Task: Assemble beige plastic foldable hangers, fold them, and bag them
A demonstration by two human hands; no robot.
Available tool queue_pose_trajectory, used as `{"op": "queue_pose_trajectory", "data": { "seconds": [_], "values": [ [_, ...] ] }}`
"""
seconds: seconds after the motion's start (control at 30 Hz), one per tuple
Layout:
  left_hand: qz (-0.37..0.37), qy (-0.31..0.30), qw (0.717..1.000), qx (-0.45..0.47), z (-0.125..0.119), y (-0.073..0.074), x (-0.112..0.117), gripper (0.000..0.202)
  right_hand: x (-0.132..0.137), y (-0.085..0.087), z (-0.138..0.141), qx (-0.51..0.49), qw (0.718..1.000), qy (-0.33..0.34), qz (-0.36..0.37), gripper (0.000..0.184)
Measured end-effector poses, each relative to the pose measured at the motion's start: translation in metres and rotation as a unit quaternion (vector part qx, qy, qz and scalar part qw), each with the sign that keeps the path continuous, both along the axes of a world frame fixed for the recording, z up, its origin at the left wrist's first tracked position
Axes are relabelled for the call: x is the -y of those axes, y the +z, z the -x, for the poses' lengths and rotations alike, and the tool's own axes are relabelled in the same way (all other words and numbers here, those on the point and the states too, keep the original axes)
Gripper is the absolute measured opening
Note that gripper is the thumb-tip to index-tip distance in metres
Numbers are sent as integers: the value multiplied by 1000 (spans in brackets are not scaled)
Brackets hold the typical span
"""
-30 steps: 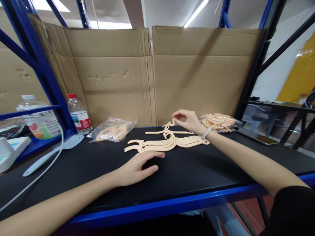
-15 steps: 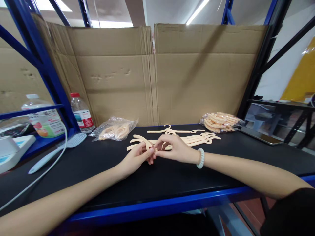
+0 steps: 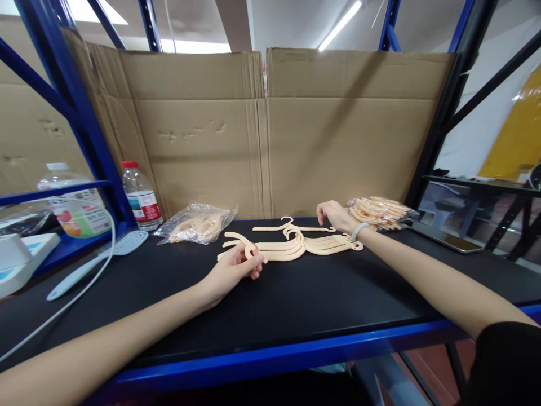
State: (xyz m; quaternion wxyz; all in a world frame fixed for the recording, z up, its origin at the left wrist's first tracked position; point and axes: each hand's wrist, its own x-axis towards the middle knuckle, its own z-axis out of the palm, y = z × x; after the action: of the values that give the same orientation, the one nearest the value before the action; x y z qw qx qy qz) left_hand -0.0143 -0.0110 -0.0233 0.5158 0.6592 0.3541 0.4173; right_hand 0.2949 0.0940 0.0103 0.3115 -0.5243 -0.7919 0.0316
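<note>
A pile of small peach plastic hangers (image 3: 296, 246) lies on the black shelf top (image 3: 296, 304). My left hand (image 3: 231, 269) rests at the pile's left end, fingers curled around one hanger (image 3: 242, 241) by its hook. My right hand (image 3: 336, 215) reaches to the back, fingers bent down onto the right end of a single hanger (image 3: 291, 228) lying behind the pile. A beaded bracelet sits on that wrist.
A clear bag of hangers (image 3: 195, 224) lies at the back left, another full bag (image 3: 377, 212) at the back right. A water bottle (image 3: 141, 195), a white brush (image 3: 95, 263) and a cable are on the left. Cardboard (image 3: 262, 129) walls the back. A tablet (image 3: 443, 235) lies right.
My right hand left my left hand at the pile and went back to the single hanger at the rear. My left hand stayed, now holding a hanger alone.
</note>
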Motion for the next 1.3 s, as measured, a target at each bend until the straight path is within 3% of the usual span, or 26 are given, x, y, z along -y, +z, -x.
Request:
{"op": "queue_pose_trajectory", "data": {
  "seconds": [0.2, 0.4, 0.5, 0.6, 0.7, 0.83, 0.97, 1.07, 1.3],
  "values": [
    [23, -10, 999, 38, 0, 1, -1, 23, -14, -16, 2, 51, 998, 39, 20, 31],
    [37, -8, 997, 66, 1, 0, -2, 19, -21, -36, 6, 68, 995, 65, 13, 10],
    [32, -5, 997, 66, 2, 2, -1, 19, -25, -34, 4, 46, 998, 51, -11, 9],
    [37, 4, 997, 65, 4, 6, -1, 20, -23, -21, 1, 23, 998, 40, -38, 7],
    [48, 16, 995, 91, 8, 10, -3, 22, -10, -4, 0, -12, 997, 46, -69, 5],
    [58, 23, 989, 133, 12, 10, -9, 23, 24, 8, 1, -42, 990, 94, -96, 16],
    [66, 9, 986, 156, 14, 7, -13, 23, 64, 5, 0, -8, 981, 166, -96, 17],
    [63, -23, 986, 152, 13, 9, -11, 19, 84, 0, -5, -6, 984, 171, -57, 15],
    [110, -73, 975, 178, 14, 17, -4, 19, 93, 0, -10, -25, 982, 186, -30, 20]
  ]
}}
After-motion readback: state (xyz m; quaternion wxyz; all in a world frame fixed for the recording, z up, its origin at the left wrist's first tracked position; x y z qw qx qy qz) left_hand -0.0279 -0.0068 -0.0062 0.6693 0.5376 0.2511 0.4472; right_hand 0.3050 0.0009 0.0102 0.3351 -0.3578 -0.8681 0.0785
